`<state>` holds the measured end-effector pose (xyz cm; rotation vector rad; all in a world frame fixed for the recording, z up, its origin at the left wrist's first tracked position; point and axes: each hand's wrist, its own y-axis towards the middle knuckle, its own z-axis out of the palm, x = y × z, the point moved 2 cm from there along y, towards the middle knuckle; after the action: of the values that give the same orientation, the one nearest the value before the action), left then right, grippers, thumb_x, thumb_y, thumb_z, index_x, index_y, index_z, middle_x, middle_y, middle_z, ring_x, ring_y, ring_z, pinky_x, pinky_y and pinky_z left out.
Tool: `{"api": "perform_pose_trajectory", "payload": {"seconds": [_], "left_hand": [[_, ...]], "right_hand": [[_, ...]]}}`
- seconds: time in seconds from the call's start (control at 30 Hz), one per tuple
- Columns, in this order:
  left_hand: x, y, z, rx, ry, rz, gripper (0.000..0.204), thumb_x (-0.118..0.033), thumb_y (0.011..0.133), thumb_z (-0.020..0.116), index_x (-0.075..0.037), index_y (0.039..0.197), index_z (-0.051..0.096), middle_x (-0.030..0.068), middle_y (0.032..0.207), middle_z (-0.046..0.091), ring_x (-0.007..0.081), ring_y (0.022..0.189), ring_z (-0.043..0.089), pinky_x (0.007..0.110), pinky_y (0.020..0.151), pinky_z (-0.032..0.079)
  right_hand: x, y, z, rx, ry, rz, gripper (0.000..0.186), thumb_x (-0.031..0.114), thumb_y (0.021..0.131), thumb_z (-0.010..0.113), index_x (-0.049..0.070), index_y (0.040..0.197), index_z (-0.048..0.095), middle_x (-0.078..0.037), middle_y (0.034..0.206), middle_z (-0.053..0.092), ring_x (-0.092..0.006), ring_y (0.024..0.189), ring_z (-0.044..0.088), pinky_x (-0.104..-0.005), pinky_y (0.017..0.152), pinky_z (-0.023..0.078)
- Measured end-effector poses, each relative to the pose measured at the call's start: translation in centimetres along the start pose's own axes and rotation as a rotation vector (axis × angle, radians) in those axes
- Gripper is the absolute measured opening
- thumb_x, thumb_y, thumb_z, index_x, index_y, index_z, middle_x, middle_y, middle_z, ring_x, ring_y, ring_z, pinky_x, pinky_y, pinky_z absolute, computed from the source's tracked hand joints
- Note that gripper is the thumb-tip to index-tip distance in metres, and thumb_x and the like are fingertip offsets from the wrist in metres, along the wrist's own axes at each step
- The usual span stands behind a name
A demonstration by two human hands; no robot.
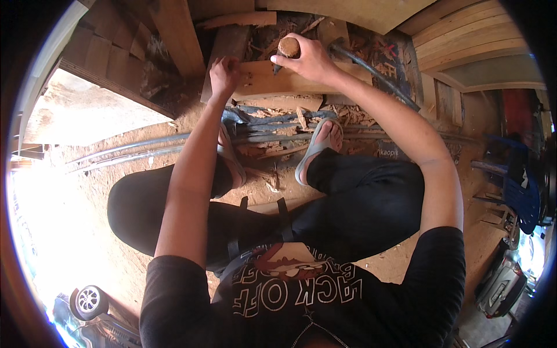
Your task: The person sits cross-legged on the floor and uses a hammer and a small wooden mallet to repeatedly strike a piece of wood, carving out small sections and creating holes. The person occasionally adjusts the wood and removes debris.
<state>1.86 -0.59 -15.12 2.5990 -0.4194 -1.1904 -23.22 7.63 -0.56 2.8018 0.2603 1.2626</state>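
Across the work spot in front of my feet lies a pale wooden board [267, 86]. Over it, my right hand [313, 58] is wrapped round a chisel [289, 47] with a round wooden handle end. The chisel's dark metal part points down toward the board. At the board's left end my left hand [224, 75] is curled closed, and whether anything is inside its fingers is hidden. A few small marks or bits show on the board beside that hand.
Wood chips [348, 113] litter the ground around the board. A dark rod [377, 76] slants down at the right. Hoses [133, 148] run past my sandals. Stacked planks [470, 40] stand far right, a blue plastic chair [519, 191] at right, a wheel [91, 301] at lower left.
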Motion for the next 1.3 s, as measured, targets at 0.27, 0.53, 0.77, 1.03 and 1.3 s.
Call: {"api": "perform_pose_trajectory", "payload": {"seconds": [0.27,0.53,0.77,1.03,1.3], "left_hand": [[-3.9,0.7,-1.3,-0.077,-0.224,-0.021,0.015,-0.011,0.085,0.071,-0.006,0.099,0.074,0.0146,0.097,0.073,0.0381,0.097,0.069,0.048,0.088,0.055],[-12.1,-0.8,-1.0,0.149,-0.187,0.324,0.053,-0.028,0.081,0.087,-0.001,0.120,0.063,0.0196,0.109,0.071,0.0386,0.099,0.071,0.047,0.087,0.057],[-13.1,-0.4,1.5,-0.028,-0.433,0.141,0.038,-0.019,0.088,0.086,-0.003,0.115,0.065,0.0122,0.091,0.075,0.0197,0.082,0.075,0.034,0.077,0.060],[-15.8,-0.4,1.5,-0.085,-0.910,-0.117,0.017,-0.005,0.095,0.079,-0.001,0.097,0.063,0.0036,0.078,0.069,0.0107,0.069,0.067,0.027,0.063,0.055],[-15.5,-0.2,3.2,-0.002,-0.613,-0.036,0.015,-0.004,0.089,0.079,-0.002,0.084,0.065,-0.0019,0.073,0.062,0.0037,0.070,0.055,0.024,0.065,0.048]], "right_hand": [[0.7,0.9,0.6,0.044,-0.137,-0.005,0.070,0.058,0.085,0.082,0.004,0.127,0.067,-0.022,0.104,0.077,-0.0396,0.100,0.076,-0.0477,0.090,0.058],[0.6,2.0,0.7,0.163,-0.275,0.078,0.090,0.076,0.083,0.073,-0.002,0.124,0.064,-0.027,0.112,0.075,-0.0426,0.108,0.074,-0.0507,0.093,0.058],[3.8,0.6,-6.2,0.177,-0.542,0.056,0.091,0.079,0.099,0.049,0.003,0.148,0.055,-0.031,0.136,0.065,-0.0354,0.124,0.069,-0.0488,0.100,0.057],[-11.9,-11.9,-19.3,0.104,-0.502,0.483,0.072,0.060,0.100,0.066,0.015,0.154,0.052,-0.024,0.153,0.057,-0.0349,0.140,0.058,-0.0466,0.111,0.050],[-21.9,-18.6,-21.0,0.363,0.082,0.995,0.087,0.063,0.097,0.067,0.008,0.161,0.043,-0.014,0.140,0.066,-0.0262,0.111,0.071,-0.0417,0.094,0.057]]}}
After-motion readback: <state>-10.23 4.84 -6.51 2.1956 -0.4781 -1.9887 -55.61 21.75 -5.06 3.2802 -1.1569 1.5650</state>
